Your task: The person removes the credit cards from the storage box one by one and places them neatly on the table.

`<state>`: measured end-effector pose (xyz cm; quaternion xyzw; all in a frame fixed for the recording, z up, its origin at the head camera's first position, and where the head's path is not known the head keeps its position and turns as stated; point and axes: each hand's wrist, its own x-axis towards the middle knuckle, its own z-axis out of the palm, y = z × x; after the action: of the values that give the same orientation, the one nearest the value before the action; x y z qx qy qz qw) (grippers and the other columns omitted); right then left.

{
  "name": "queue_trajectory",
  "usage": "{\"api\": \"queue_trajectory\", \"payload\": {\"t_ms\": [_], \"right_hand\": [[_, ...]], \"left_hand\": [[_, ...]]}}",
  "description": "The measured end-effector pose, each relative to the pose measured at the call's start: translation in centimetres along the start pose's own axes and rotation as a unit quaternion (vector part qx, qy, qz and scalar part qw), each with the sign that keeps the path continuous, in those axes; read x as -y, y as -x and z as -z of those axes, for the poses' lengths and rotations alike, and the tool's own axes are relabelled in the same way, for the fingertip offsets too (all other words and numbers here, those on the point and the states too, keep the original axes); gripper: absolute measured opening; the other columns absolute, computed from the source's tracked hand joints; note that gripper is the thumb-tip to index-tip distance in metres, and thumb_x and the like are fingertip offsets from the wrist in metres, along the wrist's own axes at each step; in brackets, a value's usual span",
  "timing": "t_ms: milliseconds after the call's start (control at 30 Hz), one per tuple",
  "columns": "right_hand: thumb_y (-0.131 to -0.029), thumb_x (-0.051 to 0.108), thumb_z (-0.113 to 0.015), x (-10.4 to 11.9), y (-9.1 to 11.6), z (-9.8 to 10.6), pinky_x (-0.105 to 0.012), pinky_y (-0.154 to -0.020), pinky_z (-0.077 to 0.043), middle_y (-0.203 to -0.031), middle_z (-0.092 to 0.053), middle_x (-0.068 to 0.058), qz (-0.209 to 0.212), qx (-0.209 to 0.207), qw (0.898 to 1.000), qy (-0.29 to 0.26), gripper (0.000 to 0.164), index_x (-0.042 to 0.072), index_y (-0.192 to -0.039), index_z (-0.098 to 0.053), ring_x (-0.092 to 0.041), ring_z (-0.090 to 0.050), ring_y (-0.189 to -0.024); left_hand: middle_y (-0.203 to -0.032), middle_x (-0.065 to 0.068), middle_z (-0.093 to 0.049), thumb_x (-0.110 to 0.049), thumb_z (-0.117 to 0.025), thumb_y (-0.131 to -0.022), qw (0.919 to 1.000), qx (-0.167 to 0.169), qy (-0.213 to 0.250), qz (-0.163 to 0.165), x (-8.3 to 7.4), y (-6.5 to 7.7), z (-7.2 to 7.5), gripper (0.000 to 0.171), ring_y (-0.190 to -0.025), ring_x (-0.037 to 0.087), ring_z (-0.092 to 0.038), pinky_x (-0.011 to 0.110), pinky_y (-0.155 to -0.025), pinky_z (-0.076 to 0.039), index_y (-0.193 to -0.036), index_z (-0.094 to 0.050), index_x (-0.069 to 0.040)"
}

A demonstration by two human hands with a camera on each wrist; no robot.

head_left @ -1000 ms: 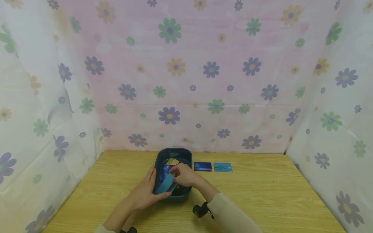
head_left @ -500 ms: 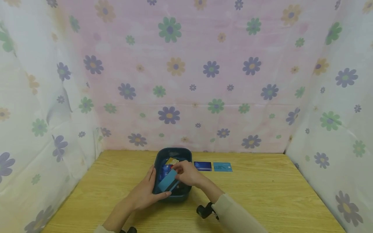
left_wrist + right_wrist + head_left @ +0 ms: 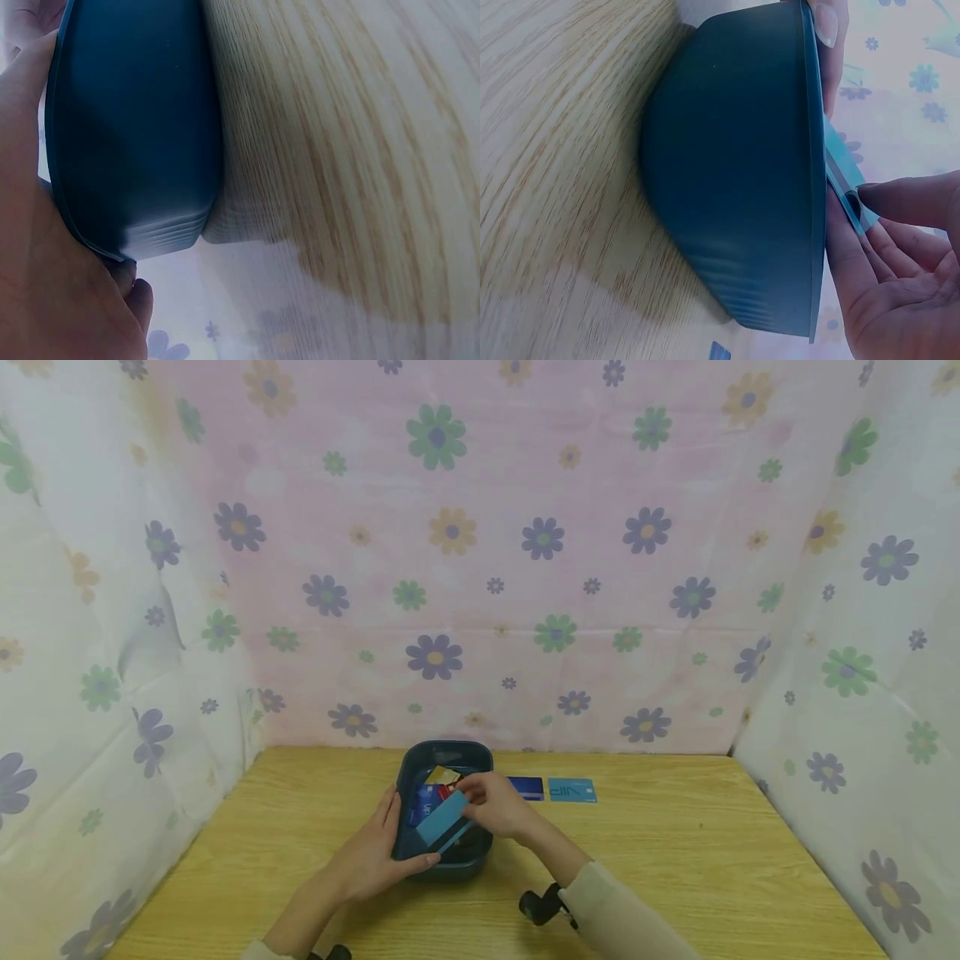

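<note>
Pinching a light-blue card (image 3: 442, 817) in the right hand (image 3: 498, 807), holding it aslant at the mouth of a dark bin (image 3: 462, 873)! Gripping the bin with the left hand (image 3: 366, 857) from nine o'clock round to six. Spot a deep-blue card (image 3: 424, 802) inside at nine, a gold card (image 3: 442, 774) near twelve, a turquoise card (image 3: 572, 791) on the table (image 3: 660, 868) toward three.
</note>
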<state>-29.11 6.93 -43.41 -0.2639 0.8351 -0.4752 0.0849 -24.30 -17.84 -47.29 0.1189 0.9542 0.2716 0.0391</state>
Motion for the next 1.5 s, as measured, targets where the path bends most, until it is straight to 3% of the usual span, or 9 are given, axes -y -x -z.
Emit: {"api": "queue_trajectory", "payload": {"t_ms": [367, 700, 1100, 1500], "right_hand": [[-0.095, -0.002, -0.065, -0.7, 0.7, 1.2, -0.043, -0.083, -0.059, -0.112, -0.064, -0.014, -0.02, -0.029, 0.999, -0.029, 0.033, -0.005, -0.129, -0.064, -0.034, -0.066, -0.108], [-0.096, 0.001, -0.066, -1.5, 1.0, 2.1, -0.038, -0.081, -0.059, -0.105, -0.064, -0.011, -0.04, -0.039, 0.997, -0.055, 0.03, -0.002, -0.126, -0.066, -0.024, -0.065, -0.101], [-0.094, 0.0, -0.067, -2.7, 1.8, 3.2, -0.04, -0.085, -0.056, -0.102, -0.065, -0.011, -0.033, -0.06, 0.996, -0.06, 0.029, -0.003, -0.123, -0.066, -0.023, -0.065, -0.097], [-0.094, 0.0, -0.067, -3.4, 2.8, 4.2, -0.038, -0.081, -0.058, -0.108, -0.067, -0.014, -0.067, -0.075, 0.992, -0.07, 0.035, -0.006, -0.128, -0.063, -0.023, -0.065, -0.098]], "left_hand": [[-0.171, 0.018, 0.004, -0.081, -0.062, -0.082, 0.9999, -0.007, -0.012, -0.003, -0.3, -0.2, 0.2, 0.129, -0.15, 0.047, -0.026, 0.062, -0.113, -0.036, -0.163, -0.005, 0.002], [-0.171, 0.019, 0.002, -0.08, -0.063, -0.082, 0.9999, -0.008, -0.013, -0.003, 0.0, -0.4, -0.1, 0.129, -0.15, 0.047, -0.025, 0.062, -0.114, -0.035, -0.162, -0.005, 0.002], [-0.171, 0.021, 0.001, -0.079, -0.064, -0.082, 0.9999, -0.009, -0.012, -0.003, 0.1, -0.1, -0.1, 0.128, -0.151, 0.048, -0.025, 0.062, -0.115, -0.033, -0.162, -0.007, 0.003], [-0.171, 0.02, 0.0, -0.079, -0.065, -0.082, 1.0, -0.007, -0.007, 0.002, 0.2, -0.1, -0.2, 0.128, -0.15, 0.048, -0.025, 0.062, -0.115, -0.033, -0.163, -0.006, 0.001]]}}
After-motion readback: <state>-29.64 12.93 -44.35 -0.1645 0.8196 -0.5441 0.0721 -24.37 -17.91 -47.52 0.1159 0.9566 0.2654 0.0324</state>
